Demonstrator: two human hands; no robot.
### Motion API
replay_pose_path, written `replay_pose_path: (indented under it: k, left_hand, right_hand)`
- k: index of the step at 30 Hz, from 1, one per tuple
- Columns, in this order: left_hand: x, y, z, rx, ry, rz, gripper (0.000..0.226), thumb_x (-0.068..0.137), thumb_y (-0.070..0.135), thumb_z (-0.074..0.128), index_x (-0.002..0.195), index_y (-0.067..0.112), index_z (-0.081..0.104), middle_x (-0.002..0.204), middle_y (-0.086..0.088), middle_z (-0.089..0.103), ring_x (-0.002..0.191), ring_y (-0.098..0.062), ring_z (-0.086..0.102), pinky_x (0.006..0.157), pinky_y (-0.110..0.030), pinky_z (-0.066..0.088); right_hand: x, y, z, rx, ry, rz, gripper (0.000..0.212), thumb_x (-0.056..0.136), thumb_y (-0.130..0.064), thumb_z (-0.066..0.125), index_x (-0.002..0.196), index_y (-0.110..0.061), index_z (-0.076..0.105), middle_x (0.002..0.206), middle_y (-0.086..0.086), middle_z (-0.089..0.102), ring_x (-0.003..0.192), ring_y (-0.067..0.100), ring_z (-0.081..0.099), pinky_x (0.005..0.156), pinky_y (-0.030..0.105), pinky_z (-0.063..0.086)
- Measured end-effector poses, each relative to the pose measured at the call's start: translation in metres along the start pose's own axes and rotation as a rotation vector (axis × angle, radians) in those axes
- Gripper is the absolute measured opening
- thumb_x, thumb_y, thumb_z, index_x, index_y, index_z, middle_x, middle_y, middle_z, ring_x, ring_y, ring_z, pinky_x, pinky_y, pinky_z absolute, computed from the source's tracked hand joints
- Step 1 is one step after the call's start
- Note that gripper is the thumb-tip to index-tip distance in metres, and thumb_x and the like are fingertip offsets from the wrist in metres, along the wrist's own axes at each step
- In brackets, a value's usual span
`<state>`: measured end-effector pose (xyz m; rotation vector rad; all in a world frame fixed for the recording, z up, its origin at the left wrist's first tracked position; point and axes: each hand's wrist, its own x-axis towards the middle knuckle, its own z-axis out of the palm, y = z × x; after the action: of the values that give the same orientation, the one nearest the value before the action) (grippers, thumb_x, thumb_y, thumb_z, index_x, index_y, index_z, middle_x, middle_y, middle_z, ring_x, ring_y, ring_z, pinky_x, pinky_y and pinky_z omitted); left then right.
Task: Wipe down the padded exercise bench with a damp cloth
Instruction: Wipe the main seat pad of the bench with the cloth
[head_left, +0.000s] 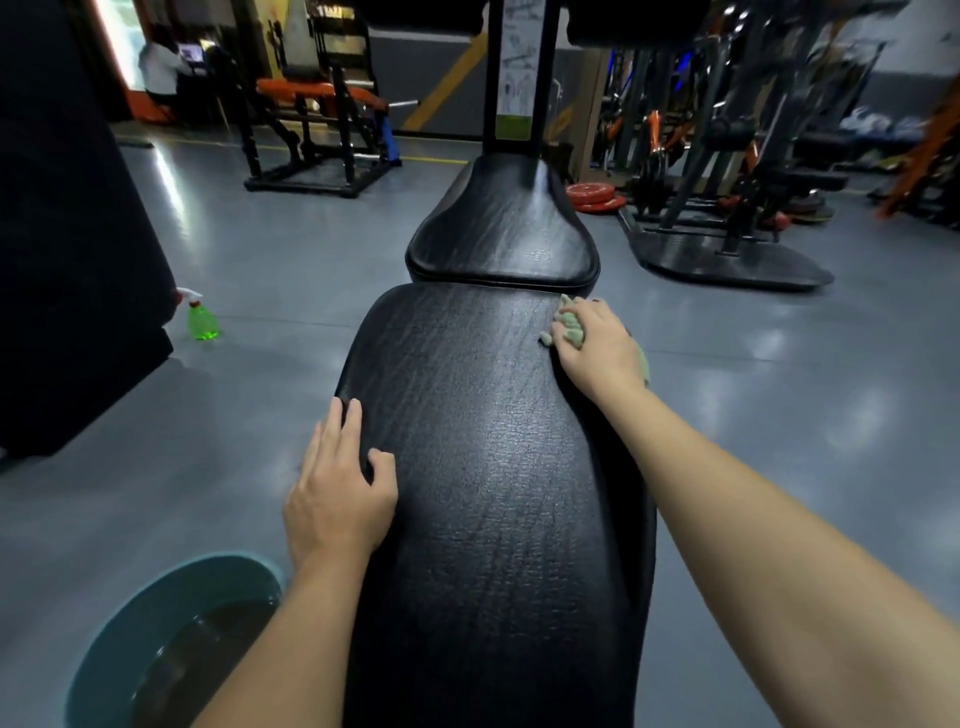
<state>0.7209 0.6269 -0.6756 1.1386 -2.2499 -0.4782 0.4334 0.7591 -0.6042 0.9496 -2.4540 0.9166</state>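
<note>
Grips bunched cloth (571, 332) under right hand (602, 343) at bench (493, 441) pad's far right edge, fingers curled close together round it. Rests left hand (337, 493) flat on left edge, fingers straight, together, thumb apart.

A glossy grey floor (270, 249) mirrors overhead light; a black-and-orange weight machine (317, 119) stands far beyond the left hand (337, 493), red weight plates (595, 196) beyond the right hand (597, 343).

Black padded bench (493, 467), lengthwise; green cloth (575, 336) bunched at far-rt edge.
</note>
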Motion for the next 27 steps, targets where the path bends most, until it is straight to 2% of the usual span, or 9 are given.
replay_pose_path:
  k: [4,8,11,14,17,20,24,27]
  left_hand:
    - [-0.002,0.001,-0.001,-0.001,-0.006,0.003,0.063,0.100,0.037,0.043,0.160,0.036,0.026,0.168,0.018,0.017,0.153,-0.010,0.023,0.111,-0.045,0.041]
    - [-0.003,0.000,-0.003,-0.010,0.002,0.020,0.062,0.101,0.036,0.044,0.160,0.032,0.027,0.168,0.014,0.020,0.153,-0.012,0.024,0.113,-0.047,0.039]
    - [-0.005,0.000,-0.002,-0.001,0.015,0.039,0.058,0.102,0.033,0.046,0.158,0.028,0.035,0.167,0.010,0.025,0.153,-0.013,0.025,0.112,-0.047,0.040]
    - [-0.007,-0.002,0.001,-0.006,0.061,0.080,0.053,0.102,0.030,0.049,0.154,0.024,0.044,0.164,0.009,0.032,0.152,-0.012,0.028,0.109,-0.047,0.043]
    - [-0.004,-0.001,0.001,-0.013,0.056,0.090,0.052,0.102,0.031,0.050,0.153,0.024,0.046,0.163,0.010,0.034,0.152,-0.010,0.027,0.107,-0.047,0.044]
    - [0.000,-0.002,0.003,-0.001,0.032,0.105,0.053,0.103,0.035,0.046,0.155,0.027,0.042,0.164,0.012,0.031,0.153,-0.006,0.020,0.110,-0.045,0.043]
    - [0.005,-0.003,0.006,0.009,0.023,0.097,0.055,0.104,0.039,0.041,0.158,0.032,0.035,0.166,0.017,0.022,0.153,0.000,0.011,0.110,-0.044,0.042]
    - [0.004,-0.001,0.005,0.029,0.023,0.097,0.056,0.103,0.041,0.039,0.158,0.035,0.032,0.166,0.020,0.018,0.153,0.003,0.008,0.109,-0.044,0.043]
  right_hand:
    - [-0.053,-0.004,-0.005,0.047,-0.034,-0.031,0.034,0.098,-0.030,0.062,0.128,-0.015,0.065,0.144,0.007,0.056,0.140,0.024,0.044,0.115,0.033,0.034]
    - [-0.103,-0.004,-0.012,0.093,-0.027,-0.081,0.032,0.095,-0.023,0.067,0.126,-0.013,0.066,0.132,0.008,0.062,0.131,0.025,0.052,0.111,0.027,0.036]
    - [-0.120,0.000,-0.015,0.116,-0.060,-0.109,0.035,0.096,-0.025,0.068,0.129,-0.015,0.064,0.133,0.005,0.062,0.128,0.021,0.054,0.109,0.022,0.034]
    - [-0.115,0.009,-0.015,0.087,-0.135,-0.186,0.034,0.098,-0.028,0.066,0.129,-0.017,0.061,0.141,0.003,0.058,0.136,0.020,0.049,0.114,0.023,0.031]
    - [-0.106,0.014,-0.010,0.058,-0.136,-0.222,0.034,0.097,-0.028,0.066,0.129,-0.018,0.062,0.146,0.003,0.055,0.138,0.021,0.047,0.117,0.028,0.033]
    - [-0.094,0.015,-0.006,0.043,-0.135,-0.242,0.036,0.096,-0.027,0.067,0.131,-0.017,0.062,0.146,0.004,0.054,0.137,0.024,0.048,0.117,0.036,0.037]
    - [-0.060,0.013,0.001,0.026,-0.141,-0.214,0.037,0.098,-0.027,0.065,0.132,-0.017,0.061,0.148,0.004,0.051,0.139,0.024,0.044,0.116,0.029,0.030]
    - [-0.035,0.010,0.008,0.023,-0.123,-0.188,0.039,0.095,-0.025,0.065,0.133,-0.018,0.059,0.148,0.003,0.051,0.139,0.025,0.044,0.116,0.033,0.032]
